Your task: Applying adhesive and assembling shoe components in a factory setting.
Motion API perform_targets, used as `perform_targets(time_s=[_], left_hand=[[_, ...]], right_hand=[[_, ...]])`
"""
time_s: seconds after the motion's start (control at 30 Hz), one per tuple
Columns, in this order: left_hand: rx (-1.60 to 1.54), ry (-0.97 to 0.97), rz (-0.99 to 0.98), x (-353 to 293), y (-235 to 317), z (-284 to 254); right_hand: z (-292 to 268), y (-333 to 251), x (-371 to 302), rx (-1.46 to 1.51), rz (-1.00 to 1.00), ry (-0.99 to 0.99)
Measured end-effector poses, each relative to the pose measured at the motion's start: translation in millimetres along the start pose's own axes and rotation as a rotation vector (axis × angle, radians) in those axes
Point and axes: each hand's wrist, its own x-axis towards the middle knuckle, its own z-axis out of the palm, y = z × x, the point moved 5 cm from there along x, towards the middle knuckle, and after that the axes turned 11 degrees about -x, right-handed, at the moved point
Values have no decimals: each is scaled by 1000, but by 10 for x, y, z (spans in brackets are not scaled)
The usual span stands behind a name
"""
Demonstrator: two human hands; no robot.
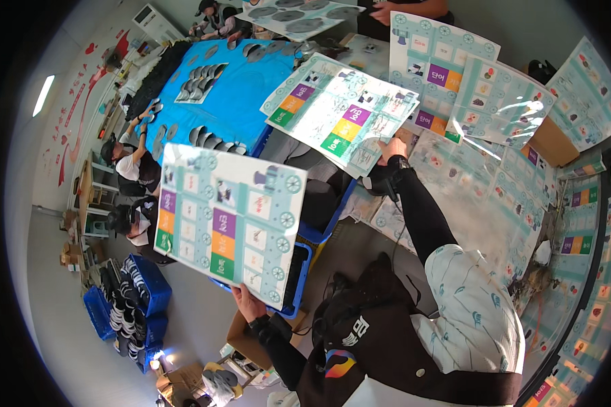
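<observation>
My left hand [249, 303] grips the lower edge of a large printed board [251, 210], white and teal with purple, orange and green blocks. The board is tilted up over a blue crate [299, 278], hiding part of it. Further right, my right hand [394, 148] is closed at the right edge of a second printed board [349, 119] of the same pattern. That board slants above another blue crate [332, 224] with dark grey pieces [319, 200] in it. The fingers beneath both boards are partly hidden.
A blue-covered table [241, 88] carries rows of grey curved pieces [214, 140]. Several printed boards [502, 98] lean at the right, beside a board-covered worktop [455, 183]. Co-workers [132, 163] sit along the table's left. Blue crates [146, 278] stand on the floor.
</observation>
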Motion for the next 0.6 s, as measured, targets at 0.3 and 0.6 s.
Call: perform_targets(time_s=[0.3,0.6], left_hand=[[-41,-47,-41,126,-184,237],[-57,-97,-126,431,-293,433]], right_hand=[[-368,-434,-1131,1294,-128,-324],[628,-863,-3091,1177,-70,-513]])
